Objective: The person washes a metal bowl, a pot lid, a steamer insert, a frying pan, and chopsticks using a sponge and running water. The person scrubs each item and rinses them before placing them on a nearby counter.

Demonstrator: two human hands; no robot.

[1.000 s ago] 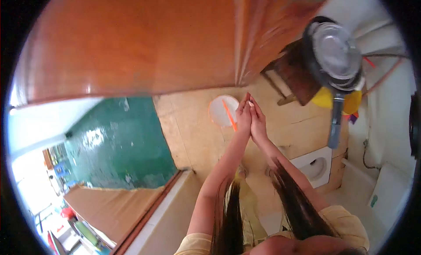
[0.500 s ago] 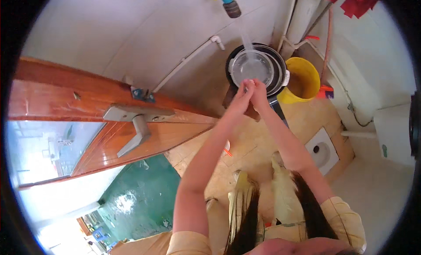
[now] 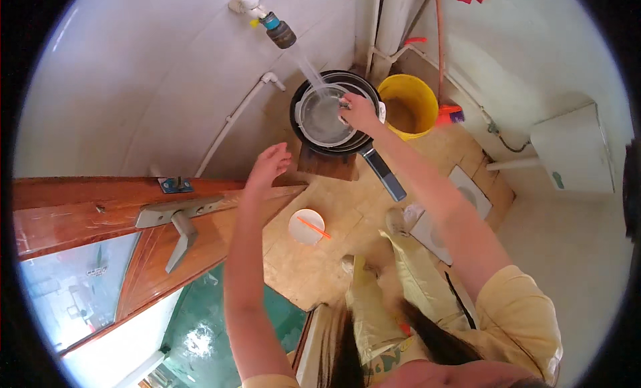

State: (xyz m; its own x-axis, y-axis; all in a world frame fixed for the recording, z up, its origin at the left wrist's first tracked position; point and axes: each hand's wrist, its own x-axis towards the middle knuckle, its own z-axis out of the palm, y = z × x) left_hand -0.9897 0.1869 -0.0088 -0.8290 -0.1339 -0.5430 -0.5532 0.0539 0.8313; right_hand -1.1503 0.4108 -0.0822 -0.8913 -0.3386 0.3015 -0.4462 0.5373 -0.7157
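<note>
A clear plastic tub [image 3: 320, 124] sits inside a black long-handled pan [image 3: 382, 174], and water from the tap [image 3: 281, 36] runs into it. My right hand [image 3: 358, 113] is over the tub's right side, its fingers curled in a closed grip. What they hold, if anything, is hidden by the hand. Apart from the pan, to its lower left, my left hand [image 3: 270, 164] is in the air with its fingers loosely apart and nothing in them.
The pan stands on a brown wooden support [image 3: 327, 164]. Right of it is a yellow bucket [image 3: 408, 106]. A white bowl [image 3: 306, 228] with an orange stick [image 3: 314, 228] is on the tiled floor. A wooden door [image 3: 87, 211] with a metal handle [image 3: 181, 238] borders the left; a squat toilet [image 3: 465, 193] lies right.
My two hands were together at the tub's near edge. My left hand has moved away to the left, and my right hand is now at the tub's right side. The view has shifted.
</note>
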